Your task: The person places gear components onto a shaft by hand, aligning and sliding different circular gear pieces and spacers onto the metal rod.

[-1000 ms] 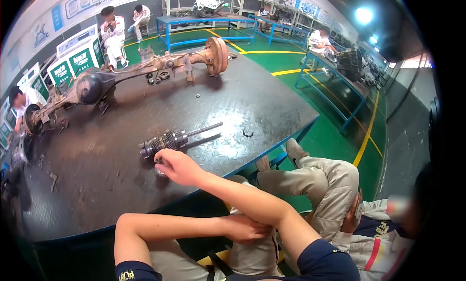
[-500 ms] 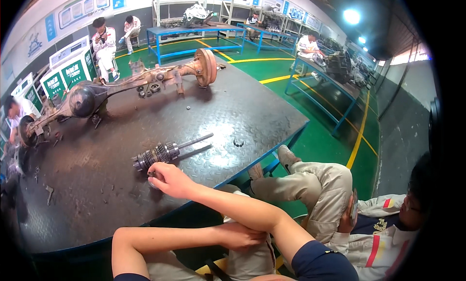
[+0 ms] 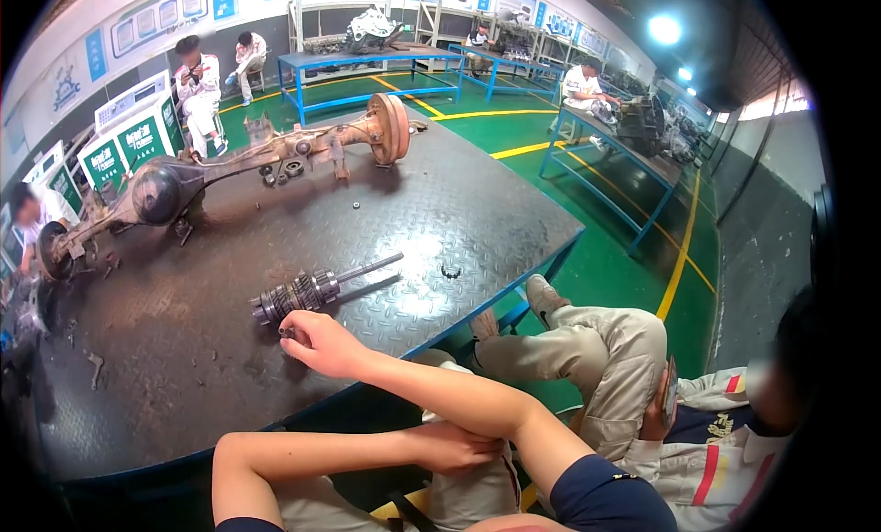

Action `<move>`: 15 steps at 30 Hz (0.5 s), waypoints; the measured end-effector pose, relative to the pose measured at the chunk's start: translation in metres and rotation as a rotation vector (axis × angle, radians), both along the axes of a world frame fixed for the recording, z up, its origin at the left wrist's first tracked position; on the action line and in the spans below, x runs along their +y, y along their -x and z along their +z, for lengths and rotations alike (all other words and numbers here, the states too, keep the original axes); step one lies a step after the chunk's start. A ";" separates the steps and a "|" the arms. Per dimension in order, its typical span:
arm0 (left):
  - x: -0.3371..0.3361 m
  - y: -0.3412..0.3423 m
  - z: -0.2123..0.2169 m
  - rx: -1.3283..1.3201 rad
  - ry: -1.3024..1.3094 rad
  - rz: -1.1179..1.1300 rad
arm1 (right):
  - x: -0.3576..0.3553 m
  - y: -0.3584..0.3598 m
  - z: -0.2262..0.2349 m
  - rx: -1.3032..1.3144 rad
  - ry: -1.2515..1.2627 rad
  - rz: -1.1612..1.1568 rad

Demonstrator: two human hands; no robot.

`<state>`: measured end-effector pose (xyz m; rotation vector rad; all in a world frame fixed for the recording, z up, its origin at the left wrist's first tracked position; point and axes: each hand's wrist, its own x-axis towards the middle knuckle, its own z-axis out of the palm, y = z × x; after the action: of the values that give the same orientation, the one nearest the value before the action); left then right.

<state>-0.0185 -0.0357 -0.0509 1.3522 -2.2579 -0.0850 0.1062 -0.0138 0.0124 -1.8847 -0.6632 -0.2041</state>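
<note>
A gear shaft (image 3: 295, 295) with a stack of toothed gears and a long thin end lies on the dark metal table. Just at its near end, my right hand (image 3: 323, 342) is closed in a pinch on a small dark metal part (image 3: 287, 333), mostly hidden by the fingers. My left hand (image 3: 456, 448) rests near my knee beneath the right forearm, its fingers curled together and partly hidden, with nothing visible in them. Right of the shaft lies a small dark curved part (image 3: 451, 271). Farther back is a small ring (image 3: 356, 205).
A rusty axle housing (image 3: 161, 190) with a brake drum (image 3: 390, 130) spans the table's far side. Small parts and a wrench-like tool (image 3: 95, 370) lie at the left. A seated person (image 3: 725, 431) holding a phone is close on my right. Other people sit around the workshop.
My right hand stays by the gear shaft, with only a slight shift of the fingers around the small part. My left hand has not moved.
</note>
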 end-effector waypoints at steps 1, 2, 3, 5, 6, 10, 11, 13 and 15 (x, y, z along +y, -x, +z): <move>-0.001 0.001 -0.005 -0.005 0.002 -0.005 | -0.001 0.000 0.001 -0.005 0.002 -0.005; -0.003 0.004 -0.009 0.061 -0.052 0.004 | -0.001 0.001 0.003 0.030 -0.003 -0.005; -0.005 0.006 -0.012 0.124 -0.105 0.009 | -0.001 0.003 0.004 0.062 -0.007 -0.009; -0.002 0.008 0.002 0.272 -0.324 0.071 | 0.005 -0.005 -0.015 -0.229 -0.084 -0.050; 0.005 0.009 -0.002 0.354 -0.352 0.142 | 0.016 -0.007 -0.019 -0.202 -0.092 0.000; 0.000 0.013 -0.019 0.488 -0.372 0.090 | 0.008 0.004 -0.013 0.086 0.027 -0.006; -0.002 0.013 -0.018 0.489 -0.379 0.094 | 0.006 0.001 -0.015 0.057 0.041 -0.019; -0.006 0.007 -0.017 0.195 -0.281 0.025 | 0.005 0.001 -0.013 0.051 0.066 -0.036; -0.002 0.010 -0.014 0.173 -0.189 0.037 | 0.012 0.000 -0.022 0.017 0.040 -0.048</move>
<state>-0.0284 -0.0372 -0.0648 1.4228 -2.1211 -0.3960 0.1062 -0.0019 -0.0095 -1.9396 -0.6157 -0.2069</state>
